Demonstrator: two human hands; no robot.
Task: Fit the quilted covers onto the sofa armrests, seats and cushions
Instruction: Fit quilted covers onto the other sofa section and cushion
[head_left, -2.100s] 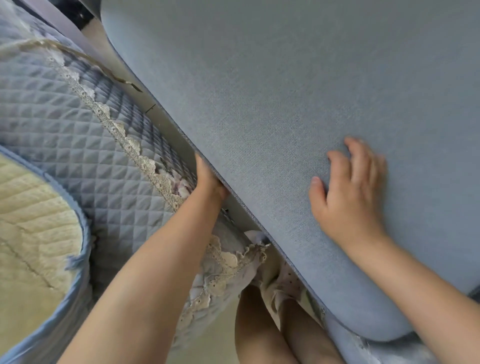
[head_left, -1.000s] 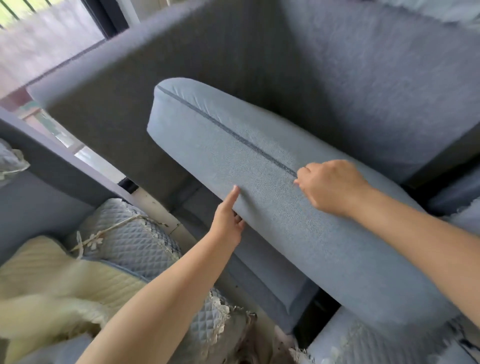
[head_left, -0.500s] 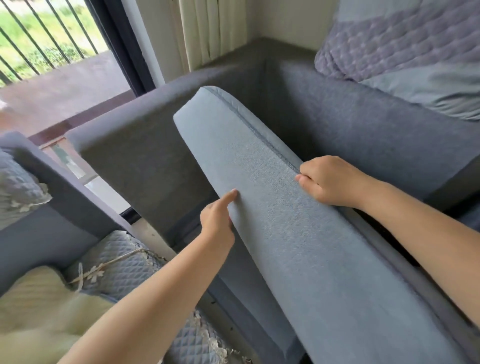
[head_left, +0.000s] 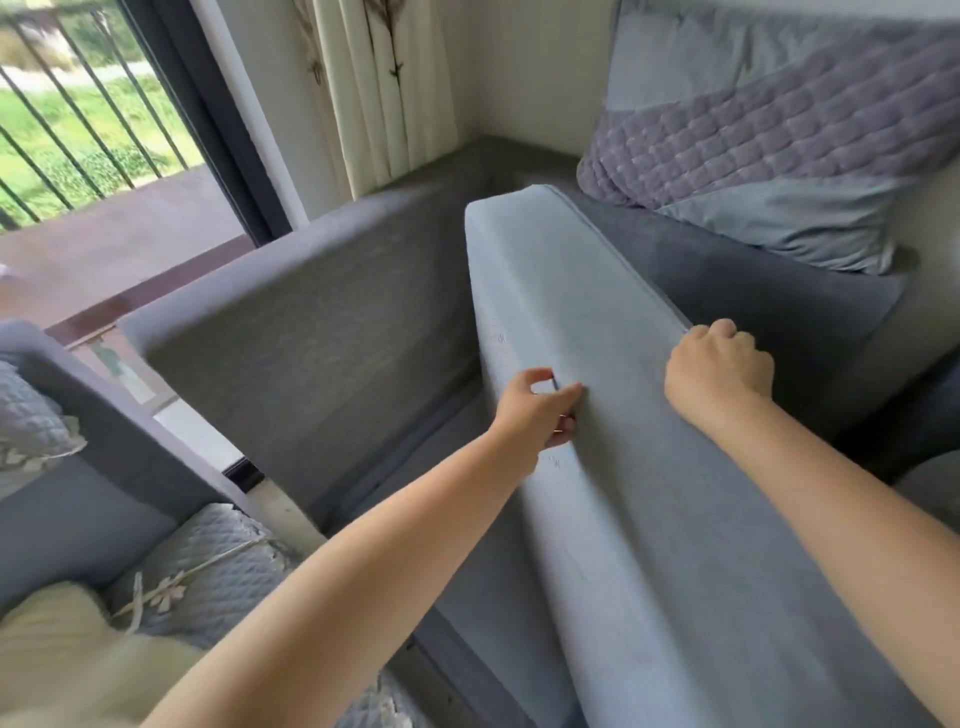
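The long, pale blue-grey fabric seat cushion (head_left: 597, 389) stands tipped up on its long edge inside the dark grey sofa frame (head_left: 311, 332), balanced between the two hands. The left hand (head_left: 537, 408) pinches the near face of the cushion, thumb and fingers gathered on a small fold of fabric. The right hand (head_left: 719, 371) is curled over the piped top edge, gripping it.

The quilted pale blue cover with lace flower trim (head_left: 208, 582) lies at the lower left, well apart from the cushion, beside a cream quilted cloth (head_left: 67, 654); it is not yet on this seat.

The main risk, as I judge it, is the cushion toppling. It rests on a narrow edge, and the left hand's pinch holds only cloth, so if the right hand lets go to reach for the cover, the cushion could fall back into the frame or forward onto the legs. It could also tip against the purple and blue quilted pillow (head_left: 769, 140) on the backrest and knock it off. Reaching across for the cover while steadying the cushion one-handed would cause exactly that.
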